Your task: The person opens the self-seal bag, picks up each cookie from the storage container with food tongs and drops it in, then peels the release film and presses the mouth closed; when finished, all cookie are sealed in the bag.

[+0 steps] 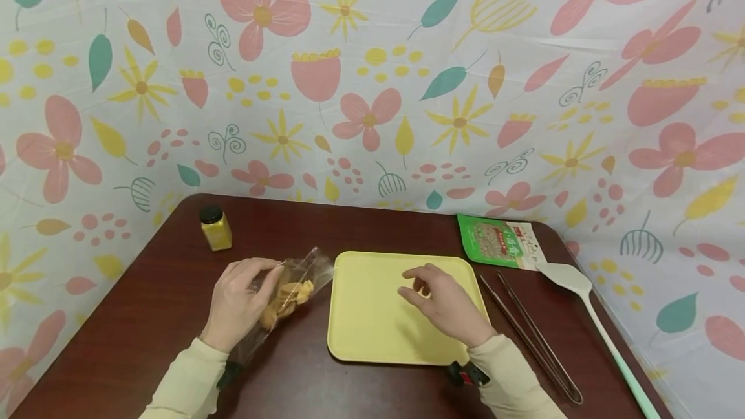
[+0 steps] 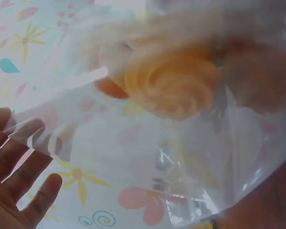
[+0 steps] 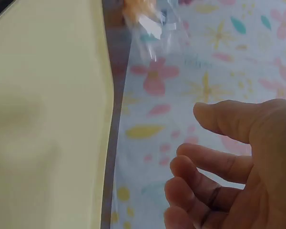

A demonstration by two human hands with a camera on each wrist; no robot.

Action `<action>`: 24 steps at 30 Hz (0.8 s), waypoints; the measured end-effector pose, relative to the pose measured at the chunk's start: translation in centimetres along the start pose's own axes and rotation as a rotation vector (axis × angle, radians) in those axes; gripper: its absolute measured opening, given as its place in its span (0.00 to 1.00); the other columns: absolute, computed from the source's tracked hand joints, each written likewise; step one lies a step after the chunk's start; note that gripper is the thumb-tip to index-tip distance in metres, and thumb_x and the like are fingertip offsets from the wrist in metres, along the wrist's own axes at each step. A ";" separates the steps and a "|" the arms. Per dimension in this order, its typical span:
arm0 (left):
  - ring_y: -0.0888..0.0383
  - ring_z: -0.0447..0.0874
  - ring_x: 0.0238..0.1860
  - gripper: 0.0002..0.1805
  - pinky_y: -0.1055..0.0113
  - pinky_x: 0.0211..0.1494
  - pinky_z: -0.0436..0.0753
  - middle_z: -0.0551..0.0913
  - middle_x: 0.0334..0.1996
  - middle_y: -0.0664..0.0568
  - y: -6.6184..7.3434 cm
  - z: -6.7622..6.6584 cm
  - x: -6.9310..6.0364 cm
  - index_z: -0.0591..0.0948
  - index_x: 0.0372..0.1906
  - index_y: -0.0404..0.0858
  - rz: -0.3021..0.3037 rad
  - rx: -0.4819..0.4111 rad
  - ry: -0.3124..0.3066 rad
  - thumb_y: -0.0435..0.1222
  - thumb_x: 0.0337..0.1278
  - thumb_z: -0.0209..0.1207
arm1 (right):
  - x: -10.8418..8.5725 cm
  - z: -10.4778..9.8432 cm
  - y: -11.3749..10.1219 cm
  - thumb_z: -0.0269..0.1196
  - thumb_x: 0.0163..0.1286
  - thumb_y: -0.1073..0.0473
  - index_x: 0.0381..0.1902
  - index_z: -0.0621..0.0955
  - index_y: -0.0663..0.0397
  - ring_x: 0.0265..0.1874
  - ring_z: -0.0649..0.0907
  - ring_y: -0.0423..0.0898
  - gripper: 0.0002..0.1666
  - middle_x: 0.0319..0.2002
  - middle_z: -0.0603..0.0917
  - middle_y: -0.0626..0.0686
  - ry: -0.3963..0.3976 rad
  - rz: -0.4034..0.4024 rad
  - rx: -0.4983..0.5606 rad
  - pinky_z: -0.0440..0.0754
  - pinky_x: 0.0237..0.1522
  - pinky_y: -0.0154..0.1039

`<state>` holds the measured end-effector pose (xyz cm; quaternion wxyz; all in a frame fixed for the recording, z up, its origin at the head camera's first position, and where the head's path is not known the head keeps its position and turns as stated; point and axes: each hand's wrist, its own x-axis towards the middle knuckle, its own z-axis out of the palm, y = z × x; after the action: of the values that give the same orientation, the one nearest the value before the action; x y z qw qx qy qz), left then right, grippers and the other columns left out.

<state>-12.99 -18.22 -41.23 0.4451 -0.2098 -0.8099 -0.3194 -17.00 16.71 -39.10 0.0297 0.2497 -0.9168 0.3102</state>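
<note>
My left hand (image 1: 241, 296) pinches the edge of a clear plastic bag (image 1: 317, 267) between thumb and forefinger, left of the yellow tray (image 1: 372, 309). Inside the bag lie several golden-brown swirled pieces (image 1: 285, 299); the left wrist view shows them (image 2: 174, 83) close up through the film, with the left hand (image 2: 19, 176) at its edge. Over the right half of the tray hovers my right hand (image 1: 445, 302), fingers loosely bent and thumb apart, holding nothing. In the right wrist view the right hand (image 3: 238, 167) has its fingertips free beside the tray (image 3: 52, 114).
A small yellow jar (image 1: 216, 230) with a black lid stands at the back left. At the back right lies a green packet (image 1: 495, 241). Metal tongs (image 1: 538, 348) and a white spatula (image 1: 582, 286) with a pale green handle lie right of the tray. A flowered cloth hangs behind.
</note>
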 end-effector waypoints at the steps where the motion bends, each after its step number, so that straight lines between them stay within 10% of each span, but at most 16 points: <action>1: 0.56 0.80 0.28 0.08 0.62 0.40 0.76 0.86 0.30 0.55 0.1 0.0 0.1 0.86 0.35 0.39 -0.001 -0.013 0.010 0.28 0.48 0.68 | 0.3 0.3 -0.4 0.65 0.68 0.49 0.50 0.82 0.52 0.31 0.75 0.39 0.18 0.31 0.76 0.42 -0.018 -0.010 0.031 0.75 0.33 0.35; 11: 0.57 0.80 0.33 0.11 0.72 0.34 0.79 0.86 0.30 0.56 1.7 0.6 1.0 0.86 0.36 0.39 -0.029 -0.126 0.062 0.24 0.46 0.68 | 5.1 4.4 -3.3 0.56 0.73 0.42 0.71 0.63 0.57 0.44 0.82 0.45 0.38 0.48 0.82 0.50 -0.284 0.042 0.325 0.79 0.44 0.42; 18: 0.57 0.79 0.34 0.16 0.77 0.34 0.78 0.86 0.31 0.55 2.0 0.3 0.5 0.87 0.37 0.40 -0.061 -0.155 0.093 0.21 0.41 0.69 | 7.4 6.1 -4.7 0.55 0.76 0.53 0.50 0.81 0.52 0.39 0.85 0.55 0.14 0.39 0.86 0.54 -0.191 -0.034 0.473 0.81 0.38 0.42; 24: 0.55 0.82 0.36 0.17 0.74 0.41 0.78 0.87 0.33 0.51 1.8 -0.1 -0.7 0.86 0.38 0.39 -0.063 -0.163 0.104 0.19 0.41 0.68 | 8.8 5.6 -6.7 0.53 0.77 0.53 0.45 0.82 0.55 0.38 0.84 0.54 0.15 0.39 0.85 0.53 -0.111 -0.102 0.506 0.81 0.37 0.44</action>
<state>-11.46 -17.10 -41.18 0.4580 -0.2028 -0.7631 -0.4083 -20.96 5.03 -38.03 -0.0682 0.3117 -0.7966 0.5135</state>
